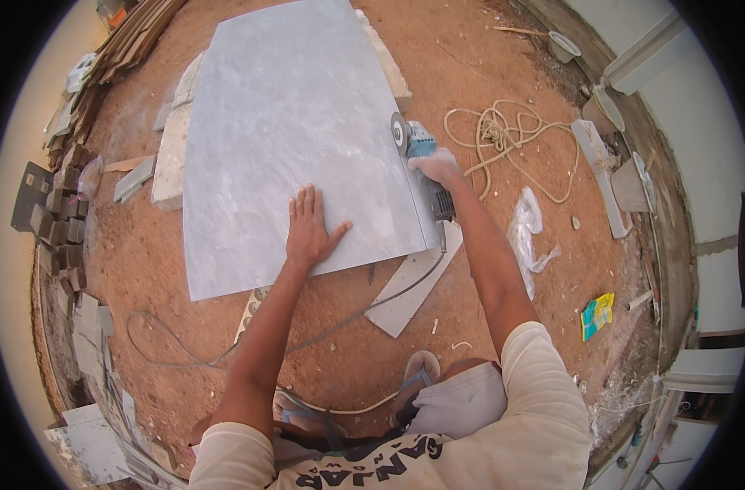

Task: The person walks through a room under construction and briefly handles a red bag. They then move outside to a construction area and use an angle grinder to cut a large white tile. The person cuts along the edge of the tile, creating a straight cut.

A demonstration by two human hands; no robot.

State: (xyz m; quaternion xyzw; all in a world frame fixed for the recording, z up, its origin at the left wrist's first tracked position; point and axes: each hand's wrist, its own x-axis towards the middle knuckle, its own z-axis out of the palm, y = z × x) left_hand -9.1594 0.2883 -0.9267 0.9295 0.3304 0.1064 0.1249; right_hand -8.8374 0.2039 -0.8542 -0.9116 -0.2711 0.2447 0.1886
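Note:
A large grey marbled tile [282,122] lies flat in front of me, propped on pale blocks. My left hand [309,230] rests palm down on its near part, fingers stretched out and slightly spread. At the tile's right edge, my right hand [439,166] is wrapped round a teal and black angle grinder [422,143]. The grinder's round disc [400,133] stands upright at that edge; whether it touches the tile I cannot tell. A narrow line runs along the edge below the disc. From the grinder's rear, a dark cord [389,298] trails toward me.
Tan rope [495,131] lies tangled on the dirt at the right, near clear plastic [526,233] and a yellow-blue packet [597,316]. A pale tile strip [409,286] and a power strip [251,310] lie nearby. Bricks [64,229] line the left wall; buckets [631,184] stand right.

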